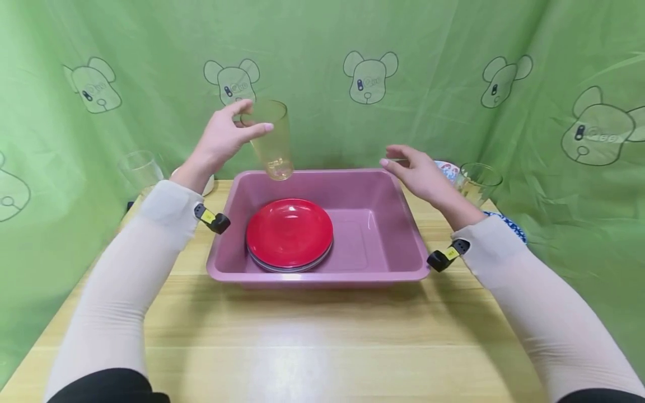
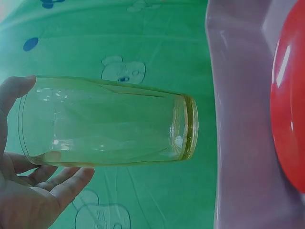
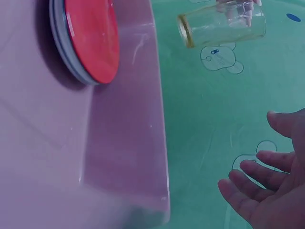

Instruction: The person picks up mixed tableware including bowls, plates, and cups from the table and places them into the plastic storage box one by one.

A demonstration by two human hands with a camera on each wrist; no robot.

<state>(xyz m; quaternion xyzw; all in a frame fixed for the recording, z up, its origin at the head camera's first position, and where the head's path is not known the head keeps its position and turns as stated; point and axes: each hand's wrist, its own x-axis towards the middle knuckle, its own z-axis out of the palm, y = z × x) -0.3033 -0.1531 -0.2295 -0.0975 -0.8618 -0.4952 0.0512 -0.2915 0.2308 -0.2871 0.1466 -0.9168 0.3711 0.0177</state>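
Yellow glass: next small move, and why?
Probably ease the yellow glass toward the bare right side of the pink tub. The left grip holds it near the rim, base downward, and the left wrist view shows a gap between base and tub. The red plate tops a stack on the tub's left, so the right looks freer.

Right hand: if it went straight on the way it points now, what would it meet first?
Probably the green curtain. In the head view, the right hand points up and left, on a line that seems to pass above the yellow glass, though depth is unclear.
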